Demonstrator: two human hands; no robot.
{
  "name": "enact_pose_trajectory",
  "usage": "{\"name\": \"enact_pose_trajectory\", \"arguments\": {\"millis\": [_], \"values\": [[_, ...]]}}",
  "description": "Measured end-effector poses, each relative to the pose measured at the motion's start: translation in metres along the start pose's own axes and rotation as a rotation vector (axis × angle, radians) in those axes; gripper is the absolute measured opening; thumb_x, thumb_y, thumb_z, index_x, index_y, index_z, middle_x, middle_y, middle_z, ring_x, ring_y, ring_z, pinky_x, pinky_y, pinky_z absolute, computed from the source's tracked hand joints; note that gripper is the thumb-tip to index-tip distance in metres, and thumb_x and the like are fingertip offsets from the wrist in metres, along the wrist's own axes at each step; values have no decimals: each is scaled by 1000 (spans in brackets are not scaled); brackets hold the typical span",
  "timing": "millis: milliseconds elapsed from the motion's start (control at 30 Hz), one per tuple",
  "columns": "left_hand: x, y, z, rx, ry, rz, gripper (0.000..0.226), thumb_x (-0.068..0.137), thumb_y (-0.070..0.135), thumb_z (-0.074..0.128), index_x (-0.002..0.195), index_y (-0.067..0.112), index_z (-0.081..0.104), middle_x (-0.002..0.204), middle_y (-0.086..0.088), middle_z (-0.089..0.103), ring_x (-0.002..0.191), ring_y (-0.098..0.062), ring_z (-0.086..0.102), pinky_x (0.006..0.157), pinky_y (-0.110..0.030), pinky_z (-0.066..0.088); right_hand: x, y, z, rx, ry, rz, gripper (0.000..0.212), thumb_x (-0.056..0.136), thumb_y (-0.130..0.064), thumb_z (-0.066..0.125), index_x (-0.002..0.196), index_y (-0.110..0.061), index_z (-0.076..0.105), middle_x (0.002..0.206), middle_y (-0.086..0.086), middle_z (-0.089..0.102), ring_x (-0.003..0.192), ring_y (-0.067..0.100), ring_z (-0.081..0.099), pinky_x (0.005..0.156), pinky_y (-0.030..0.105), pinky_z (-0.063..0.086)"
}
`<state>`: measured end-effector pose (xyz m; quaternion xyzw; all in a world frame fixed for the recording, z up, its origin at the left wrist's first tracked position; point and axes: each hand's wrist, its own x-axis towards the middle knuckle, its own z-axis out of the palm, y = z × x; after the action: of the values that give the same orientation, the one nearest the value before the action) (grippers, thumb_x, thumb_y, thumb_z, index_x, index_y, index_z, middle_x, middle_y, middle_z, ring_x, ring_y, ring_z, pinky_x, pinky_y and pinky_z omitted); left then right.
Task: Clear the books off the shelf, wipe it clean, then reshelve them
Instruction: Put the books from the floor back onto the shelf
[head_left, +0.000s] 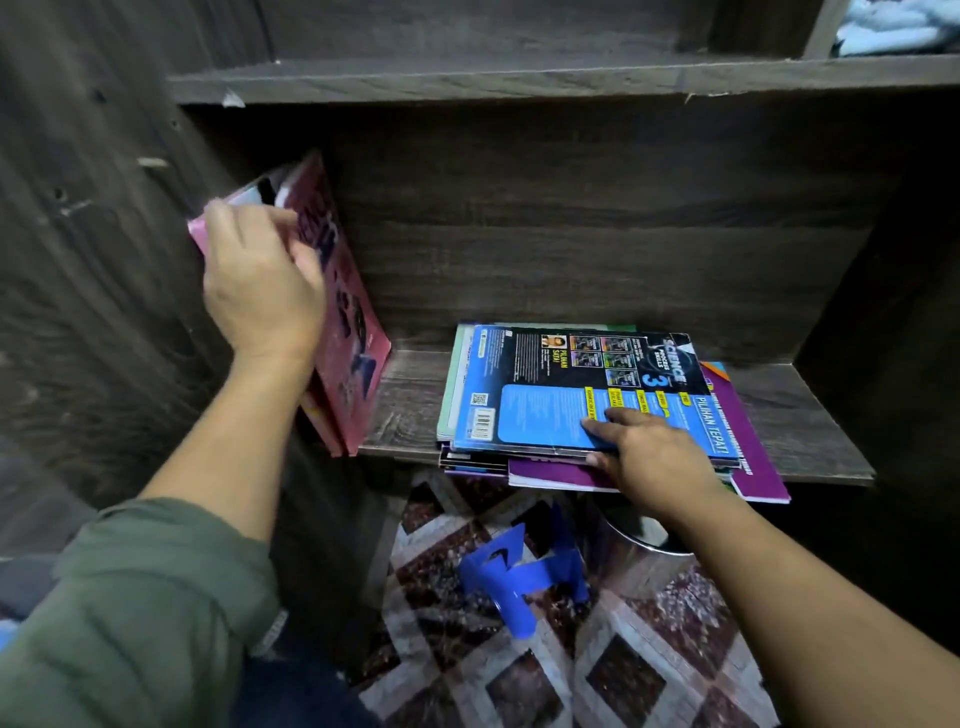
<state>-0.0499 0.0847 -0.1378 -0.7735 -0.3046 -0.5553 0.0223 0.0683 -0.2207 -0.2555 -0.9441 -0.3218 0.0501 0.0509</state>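
Two hands worked at the shelf (410, 405). The left hand (260, 291) gripped one pink book (348, 332) standing tilted at the shelf's left end, fingers curled round it. The right hand (649, 452) pinched the blue book (540, 410) topping one flat stack (561, 475) at the shelf's middle; how many books it held was unclear. That stack overhung the shelf's front edge, and bare board lay either side.

Dim, soft light; dark wood-grain shelf (810, 415) shadowed deepest far right. Left hand (260, 291) and pink paperback book (353, 338) motion-blurred; glossy blue paperback book (540, 415) sharp. Edges bow.
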Motion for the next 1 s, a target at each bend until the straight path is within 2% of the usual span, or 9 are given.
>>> {"name": "enact_pose_trajectory", "arguments": {"millis": [167,300,367,467,633,833,900,967,1000], "values": [[-3,-9,9,398,-101,-164,53,86,12,59,136,12,39,139,-15,44,127,-39,42,97,-52,35,2,-5,2,-26,6,-21,48,100,-46,42,147,-38,34,155,-4,30,141,22,29,109,36,30],[-10,-4,5,377,-178,-141,49,101,10,31,150,5,22,158,-16,17,145,-43,14,109,-61,18,4,-7,6,-35,-11,-66,48,102,-39,39,149,-36,29,157,0,27,144,22,25,111,37,28],[-16,3,-7,401,-225,-128,66,93,14,55,149,4,22,158,-18,18,144,-44,14,109,-63,19,4,-8,6,-31,-10,-62,49,102,-39,39,149,-37,28,158,-1,26,144,22,24,112,39,27],[-47,27,-23,341,-423,28,92,72,29,77,147,8,28,156,-19,20,142,-45,17,107,-61,22,1,-5,5,-28,3,-62,55,98,-41,46,149,-39,27,158,-3,26,144,21,25,113,41,25],[-129,76,-46,228,-860,366,93,79,52,64,152,20,18,157,-10,12,144,-34,7,112,-52,17,2,12,7,-79,-14,34,65,97,-38,51,151,-42,15,160,1,18,145,27,19,115,46,21],[-159,95,-18,25,-1032,622,61,95,32,52,149,18,27,152,-6,27,144,-26,18,119,-37,14,-1,15,-5,9,54,-57,47,100,-29,49,145,-37,39,150,0,43,132,23,46,100,31,39],[-164,102,-2,-48,-990,654,55,89,19,63,140,12,44,136,-11,47,129,-31,46,109,-38,34,-3,14,-9,-7,151,-93,45,98,-24,48,141,-35,45,139,0,55,121,24,55,93,32,42],[-164,107,12,-47,-867,700,47,69,11,80,113,9,63,98,-10,63,89,-30,66,77,-37,53,-4,11,-12,-6,231,-133,41,96,-22,49,135,-33,52,127,-1,63,113,25,59,90,34,43],[-161,107,16,4,-832,686,43,59,11,85,97,11,65,82,-6,62,70,-27,66,58,-33,51,-3,9,-11,-7,259,-161,37,95,-22,49,131,-32,54,123,-1,65,112,24,60,89,35,42]]}}
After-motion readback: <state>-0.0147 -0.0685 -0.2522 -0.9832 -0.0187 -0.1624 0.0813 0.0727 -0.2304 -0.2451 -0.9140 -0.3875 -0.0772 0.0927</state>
